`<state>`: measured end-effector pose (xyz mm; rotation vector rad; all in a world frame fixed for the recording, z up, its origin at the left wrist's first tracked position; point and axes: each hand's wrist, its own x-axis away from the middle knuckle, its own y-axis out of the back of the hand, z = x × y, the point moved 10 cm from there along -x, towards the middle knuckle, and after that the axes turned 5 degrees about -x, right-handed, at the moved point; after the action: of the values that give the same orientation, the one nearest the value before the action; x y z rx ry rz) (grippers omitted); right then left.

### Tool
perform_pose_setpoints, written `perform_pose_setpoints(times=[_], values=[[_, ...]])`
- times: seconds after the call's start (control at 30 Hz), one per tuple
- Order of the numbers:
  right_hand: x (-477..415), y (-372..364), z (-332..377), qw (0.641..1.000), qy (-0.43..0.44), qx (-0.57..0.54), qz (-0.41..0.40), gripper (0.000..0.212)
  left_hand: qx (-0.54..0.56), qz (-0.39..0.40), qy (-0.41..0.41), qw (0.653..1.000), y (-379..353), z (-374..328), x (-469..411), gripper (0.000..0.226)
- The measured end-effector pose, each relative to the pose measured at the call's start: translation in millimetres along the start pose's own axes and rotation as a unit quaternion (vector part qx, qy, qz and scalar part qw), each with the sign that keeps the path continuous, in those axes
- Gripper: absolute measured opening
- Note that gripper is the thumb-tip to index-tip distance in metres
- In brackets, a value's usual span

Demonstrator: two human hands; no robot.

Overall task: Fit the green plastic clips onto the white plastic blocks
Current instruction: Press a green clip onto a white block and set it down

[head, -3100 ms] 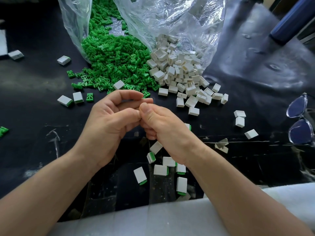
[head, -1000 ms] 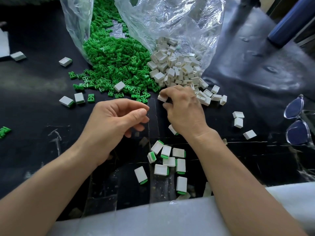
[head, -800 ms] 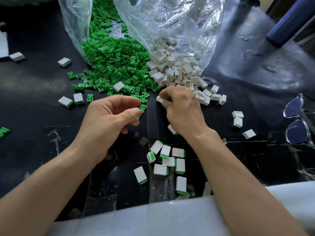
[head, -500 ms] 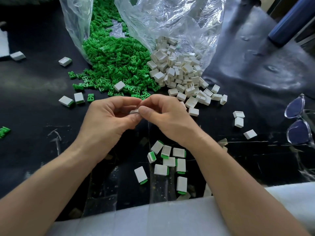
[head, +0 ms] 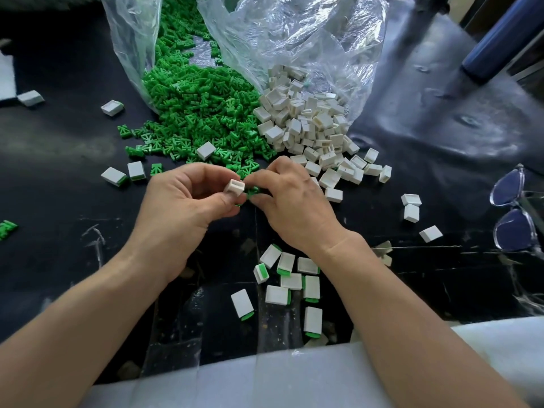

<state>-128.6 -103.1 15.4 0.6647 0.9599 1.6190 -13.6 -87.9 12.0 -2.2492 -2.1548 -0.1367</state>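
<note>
The left hand (head: 182, 207) holds one white block (head: 234, 187) above the bench (head: 59, 160), near the middle of the view. Its thumb and first fingers pinch the block at the sides, and the open slot of the block points up and away. The right hand (head: 294, 207) is just beside it, at 3 o'clock. Its fingers are curled and pinch a green clip (head: 252, 192), which sits close under the block. I cannot tell if clip and block touch.

The heap of clips (head: 200, 107) lies at 12 o'clock from the hands. The heap of blocks (head: 306, 122) lies at 1 o'clock, and the two heaps touch. Both spill out of a clear bag (head: 309, 33). At 6 o'clock from the right hand lie finished blocks (head: 291, 281) with green ends, close together. Some loose blocks lie at 9 and at 3 o'clock. Glasses (head: 513, 228) rest at the right edge of the bench.
</note>
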Motion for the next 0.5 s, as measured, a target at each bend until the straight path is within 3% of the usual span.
perform_pose_setpoints(times=[0.17,0.27,0.4,0.5], values=[[0.0,3.1,-3.1,0.999,-0.005,-0.04,-0.012,0.01,0.001,0.004,0.003,1.0,-1.0,1.7,-0.3,0.016],[0.9,14.1,-7.2,0.99,-0.026,-0.126,-0.05,0.014,-0.005,0.004,0.006,1.0,0.1,2.3,-0.4,0.018],[2.8,17.0,-19.0,0.94,-0.077,-0.326,-0.064,0.019,-0.014,0.006,0.005,1.0,0.8,1.4,-0.6,0.021],[4.7,10.9,-12.5,0.913,-0.062,-0.402,-0.037,0.022,-0.022,0.006,0.004,1.0,0.4,1.2,-0.3,0.021]])
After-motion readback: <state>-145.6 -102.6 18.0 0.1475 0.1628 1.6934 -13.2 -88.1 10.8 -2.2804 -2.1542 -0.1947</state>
